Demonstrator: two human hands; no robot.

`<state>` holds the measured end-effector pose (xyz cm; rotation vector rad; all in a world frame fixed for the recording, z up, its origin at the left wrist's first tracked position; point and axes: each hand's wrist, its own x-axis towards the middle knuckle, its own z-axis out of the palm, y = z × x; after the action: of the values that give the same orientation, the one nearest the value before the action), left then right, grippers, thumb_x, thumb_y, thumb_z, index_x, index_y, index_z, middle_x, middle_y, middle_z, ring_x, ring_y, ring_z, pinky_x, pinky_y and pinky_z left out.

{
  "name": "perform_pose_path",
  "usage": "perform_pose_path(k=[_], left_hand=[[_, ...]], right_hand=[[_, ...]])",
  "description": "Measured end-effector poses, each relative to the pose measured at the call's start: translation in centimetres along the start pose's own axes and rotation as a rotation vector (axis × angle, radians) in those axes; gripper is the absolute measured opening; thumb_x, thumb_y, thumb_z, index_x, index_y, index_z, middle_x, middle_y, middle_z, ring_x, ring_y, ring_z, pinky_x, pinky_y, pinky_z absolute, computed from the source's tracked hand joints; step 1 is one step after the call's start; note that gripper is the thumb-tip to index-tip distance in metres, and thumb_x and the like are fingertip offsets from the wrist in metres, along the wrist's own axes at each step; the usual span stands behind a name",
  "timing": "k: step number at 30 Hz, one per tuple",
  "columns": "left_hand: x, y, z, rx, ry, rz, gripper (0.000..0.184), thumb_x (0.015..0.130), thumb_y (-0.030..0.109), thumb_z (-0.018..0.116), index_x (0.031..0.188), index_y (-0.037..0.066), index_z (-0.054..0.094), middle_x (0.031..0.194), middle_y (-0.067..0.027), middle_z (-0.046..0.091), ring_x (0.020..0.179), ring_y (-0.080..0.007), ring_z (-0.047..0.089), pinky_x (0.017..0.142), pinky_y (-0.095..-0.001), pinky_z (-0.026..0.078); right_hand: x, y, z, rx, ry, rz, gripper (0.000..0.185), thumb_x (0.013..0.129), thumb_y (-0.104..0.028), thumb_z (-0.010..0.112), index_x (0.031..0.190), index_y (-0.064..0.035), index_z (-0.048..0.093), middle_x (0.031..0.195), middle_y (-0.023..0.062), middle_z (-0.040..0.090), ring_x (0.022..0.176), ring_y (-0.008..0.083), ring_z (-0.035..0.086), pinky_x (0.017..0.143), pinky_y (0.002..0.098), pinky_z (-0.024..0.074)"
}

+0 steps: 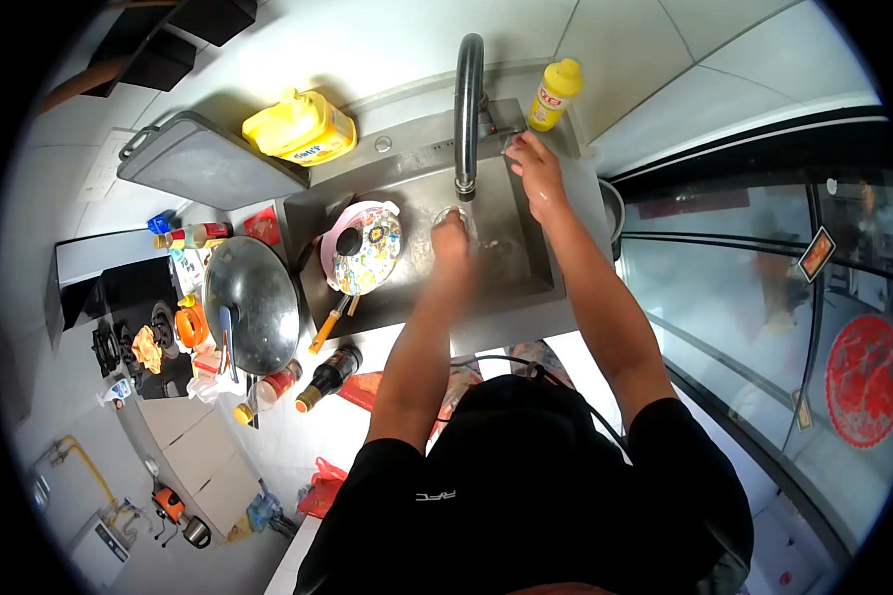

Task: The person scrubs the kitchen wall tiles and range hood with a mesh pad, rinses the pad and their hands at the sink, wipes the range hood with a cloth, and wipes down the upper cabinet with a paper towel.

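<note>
Inside the steel sink (417, 302), my left hand (451, 241) is under the spout of the tap (469, 109). Its fingers are curled at a small shiny round thing (449, 212) that I cannot make out clearly. My wet right hand (539, 177) is up at the sink's back right, its bent fingers closed at the tap handle (506, 133). Left of my left hand, a pink pot with a colourful patterned lid (382, 238) and a black knob sits in the sink. An orange-handled utensil (325, 330) leans over the front edge.
A yellow bottle (556, 94) stands behind my right hand. At the back left are a yellow jug (303, 129) and a grey chopping board (208, 161). A large glass lid (253, 302) and a dark sauce bottle (329, 377) lie left of the sink. Glass panels (724, 288) run along the right.
</note>
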<state>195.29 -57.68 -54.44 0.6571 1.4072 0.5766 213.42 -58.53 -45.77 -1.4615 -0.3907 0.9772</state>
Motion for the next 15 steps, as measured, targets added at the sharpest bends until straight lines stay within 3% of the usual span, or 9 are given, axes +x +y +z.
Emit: perform_pose_path(k=[3,4,7,8,9,11,12,14,15], left_hand=[[-0.9,0.9,-1.1,-0.061,-0.077,-0.12,0.039,0.104,0.038,0.049,0.07,0.02,0.045,0.052,0.004,0.035,0.037,-0.0108,0.025,0.036,-0.0282,0.016],[-1.0,1.3,-2.3,-0.087,-0.179,-0.189,0.041,0.105,0.045,0.046,0.076,0.017,0.051,0.055,0.0018,0.043,0.041,-0.0126,0.035,0.039,-0.0284,0.025],[-2.0,0.7,-2.9,-0.282,-0.152,-0.255,0.05,0.104,0.058,0.04,0.086,0.014,0.057,0.062,0.0,0.052,0.051,-0.0148,0.046,0.047,-0.0294,0.036],[-2.0,0.8,-4.2,-0.337,-0.296,-0.274,0.067,0.101,0.068,0.031,0.105,0.009,0.062,0.082,-0.0066,0.065,0.071,-0.0197,0.058,0.063,-0.0324,0.046],[-2.2,0.4,-4.6,-0.339,-0.287,-0.268,0.067,0.101,0.068,0.031,0.105,0.009,0.062,0.082,-0.0066,0.065,0.071,-0.0197,0.058,0.063,-0.0324,0.046],[-4.9,1.9,-4.7,-0.595,-0.368,-0.225,0.077,0.1,0.073,0.027,0.121,0.006,0.059,0.102,-0.0138,0.067,0.086,-0.0261,0.062,0.077,-0.0377,0.051],[-4.2,1.0,-5.9,-0.693,-0.493,-0.192,0.085,0.098,0.076,0.025,0.133,0.004,0.053,0.121,-0.0196,0.063,0.105,-0.0335,0.062,0.094,-0.046,0.05],[-6.1,2.2,-5.4,-0.72,-0.443,-0.145,0.086,0.097,0.077,0.025,0.135,0.003,0.05,0.124,-0.0206,0.062,0.11,-0.0353,0.062,0.097,-0.0477,0.049],[-7.0,2.6,-5.3,-0.743,-0.404,-0.111,0.088,0.097,0.077,0.025,0.137,0.003,0.048,0.127,-0.0215,0.061,0.114,-0.0372,0.062,0.101,-0.0493,0.048]], right_hand=[[0.9,0.2,0.1,0.042,-0.027,0.031,0.052,0.092,-0.021,0.067,0.139,-0.0022,0.054,0.131,0.0061,0.061,0.117,0.0164,0.057,0.101,0.0375,0.0401],[0.8,-0.3,0.4,0.052,-0.037,0.024,0.052,0.092,-0.022,0.068,0.138,-0.0023,0.055,0.13,0.0048,0.061,0.117,0.0154,0.056,0.101,0.0375,0.0392],[1.3,-2.2,0.6,0.024,-0.08,0.069,0.05,0.09,-0.022,0.069,0.136,-0.0029,0.057,0.125,0.0019,0.061,0.114,0.0123,0.054,0.1,0.0381,0.038],[1.9,-1.7,0.4,0.028,-0.089,0.072,0.05,0.09,-0.022,0.069,0.136,-0.0029,0.057,0.125,0.0019,0.061,0.114,0.0123,0.054,0.1,0.0381,0.038],[2.3,-1.5,0.2,-0.047,-0.119,0.034,0.05,0.091,-0.022,0.069,0.136,-0.0022,0.057,0.122,0.0016,0.062,0.11,0.0117,0.055,0.098,0.0369,0.0399],[1.7,-1.7,0.1,-0.12,-0.162,-0.005,0.05,0.091,-0.022,0.068,0.136,-0.0016,0.058,0.119,0.0014,0.063,0.106,0.0111,0.056,0.096,0.0357,0.0418],[0.5,-1.3,-0.2,-0.173,-0.146,-0.007,0.049,0.092,-0.022,0.068,0.136,-0.0009,0.058,0.117,0.0017,0.064,0.103,0.011,0.057,0.093,0.0341,0.0438],[-2.0,0.1,-0.4,-0.215,-0.201,-0.096,0.047,0.095,-0.023,0.067,0.134,0.0006,0.06,0.116,0.0058,0.068,0.1,0.0155,0.063,0.092,0.0313,0.0484],[-4.1,1.1,0.1,-0.25,-0.264,-0.055,0.051,0.095,-0.026,0.067,0.138,0.0001,0.056,0.123,0.0114,0.066,0.108,0.0203,0.063,0.097,0.0329,0.0474]])
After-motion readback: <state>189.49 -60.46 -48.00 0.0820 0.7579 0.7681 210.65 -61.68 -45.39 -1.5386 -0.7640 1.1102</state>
